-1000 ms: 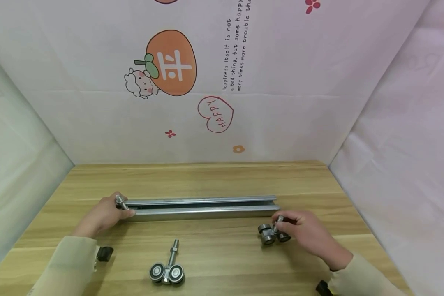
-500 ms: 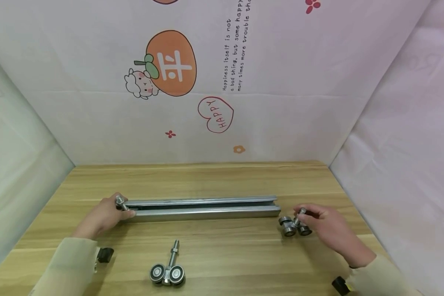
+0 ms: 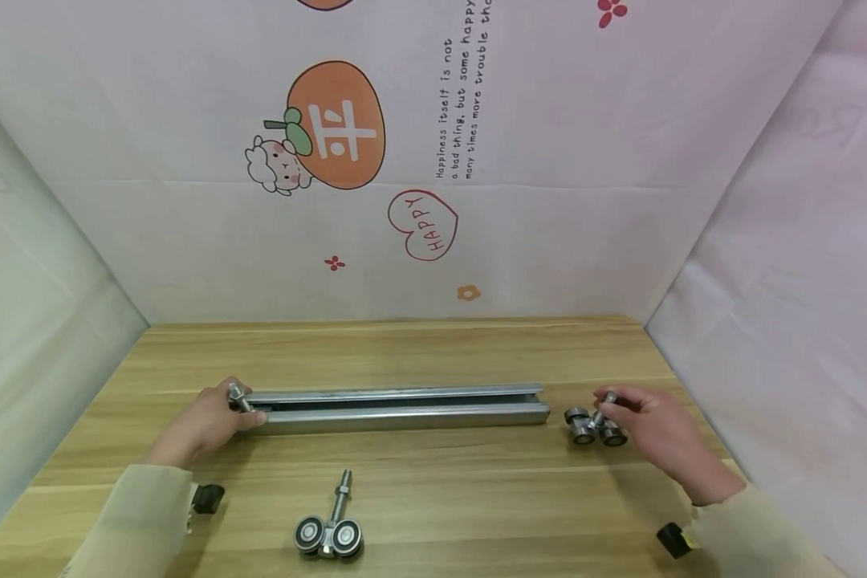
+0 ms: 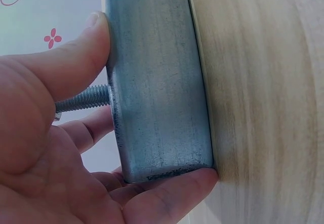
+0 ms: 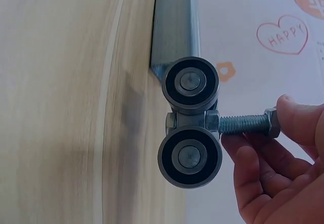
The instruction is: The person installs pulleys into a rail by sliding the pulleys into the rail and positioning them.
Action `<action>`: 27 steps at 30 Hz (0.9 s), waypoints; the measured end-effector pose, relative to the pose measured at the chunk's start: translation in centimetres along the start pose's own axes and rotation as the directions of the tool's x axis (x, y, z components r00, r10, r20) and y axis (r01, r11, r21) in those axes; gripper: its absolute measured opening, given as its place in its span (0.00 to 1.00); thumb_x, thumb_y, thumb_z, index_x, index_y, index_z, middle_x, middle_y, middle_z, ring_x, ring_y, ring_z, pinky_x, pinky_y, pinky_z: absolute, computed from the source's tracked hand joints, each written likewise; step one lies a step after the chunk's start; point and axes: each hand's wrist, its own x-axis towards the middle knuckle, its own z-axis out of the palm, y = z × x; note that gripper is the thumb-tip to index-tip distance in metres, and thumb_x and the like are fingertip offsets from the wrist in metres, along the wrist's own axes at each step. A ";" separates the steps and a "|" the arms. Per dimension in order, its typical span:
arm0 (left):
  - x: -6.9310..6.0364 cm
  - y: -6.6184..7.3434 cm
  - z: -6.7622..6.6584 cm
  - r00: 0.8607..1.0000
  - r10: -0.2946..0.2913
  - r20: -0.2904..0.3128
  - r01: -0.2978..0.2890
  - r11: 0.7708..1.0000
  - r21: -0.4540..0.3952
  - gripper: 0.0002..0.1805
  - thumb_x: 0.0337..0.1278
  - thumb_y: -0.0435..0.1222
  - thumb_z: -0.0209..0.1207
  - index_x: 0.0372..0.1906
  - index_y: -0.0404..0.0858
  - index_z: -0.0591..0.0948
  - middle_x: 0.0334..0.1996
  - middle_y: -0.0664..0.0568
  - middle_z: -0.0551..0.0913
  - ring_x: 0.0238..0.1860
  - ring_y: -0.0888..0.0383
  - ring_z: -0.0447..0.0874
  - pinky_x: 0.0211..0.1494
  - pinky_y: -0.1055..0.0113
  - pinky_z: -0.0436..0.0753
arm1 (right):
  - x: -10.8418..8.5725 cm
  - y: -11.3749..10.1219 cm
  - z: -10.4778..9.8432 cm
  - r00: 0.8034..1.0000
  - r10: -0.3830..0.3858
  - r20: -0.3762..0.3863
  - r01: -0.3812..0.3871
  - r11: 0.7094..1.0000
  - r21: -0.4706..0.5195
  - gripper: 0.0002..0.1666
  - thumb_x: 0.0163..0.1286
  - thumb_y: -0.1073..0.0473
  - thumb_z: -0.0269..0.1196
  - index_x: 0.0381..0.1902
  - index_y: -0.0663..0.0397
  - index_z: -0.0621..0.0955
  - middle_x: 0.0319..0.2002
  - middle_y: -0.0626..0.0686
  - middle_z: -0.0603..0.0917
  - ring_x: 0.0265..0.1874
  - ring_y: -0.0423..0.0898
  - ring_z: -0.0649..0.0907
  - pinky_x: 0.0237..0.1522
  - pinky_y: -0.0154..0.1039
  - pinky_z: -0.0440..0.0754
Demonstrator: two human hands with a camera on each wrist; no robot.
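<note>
A slotted metal rail (image 3: 405, 417) lies lengthwise on the wooden surface. My left hand (image 3: 205, 419) grips its left end, thumb on the slotted face and fingers around the end in the left wrist view, where a threaded bolt (image 4: 91, 98) stands out of the rail between them. Just off the rail's right end, my right hand (image 3: 657, 425) pinches the bolt of a wheeled roller (image 3: 582, 427). In the right wrist view the roller's wheels (image 5: 190, 157) face the camera, and its bolt (image 5: 245, 124) points toward the thumb.
A second roller (image 3: 328, 536) rests on the wooden table (image 3: 462, 498) in front of the rail, its bolt pointing away. Printed white cloth (image 3: 549, 241) rises behind the table and along both sides.
My right hand has carried its roller to the right and slightly back, from in front of the rail's right end to beyond it. My left hand keeps its place.
</note>
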 end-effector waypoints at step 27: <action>-0.2 0.1 0.1 1.000 -0.006 -0.007 0.006 1.000 0.005 0.38 0.62 0.51 0.65 0.63 0.26 0.68 0.52 0.23 0.69 0.48 0.36 0.73 0.47 0.41 0.74 | 3.4 1.1 0.7 0.998 0.049 -0.039 -0.049 0.999 0.025 0.27 0.78 0.41 0.54 0.64 0.51 0.79 0.59 0.56 0.81 0.54 0.57 0.78 0.43 0.48 0.78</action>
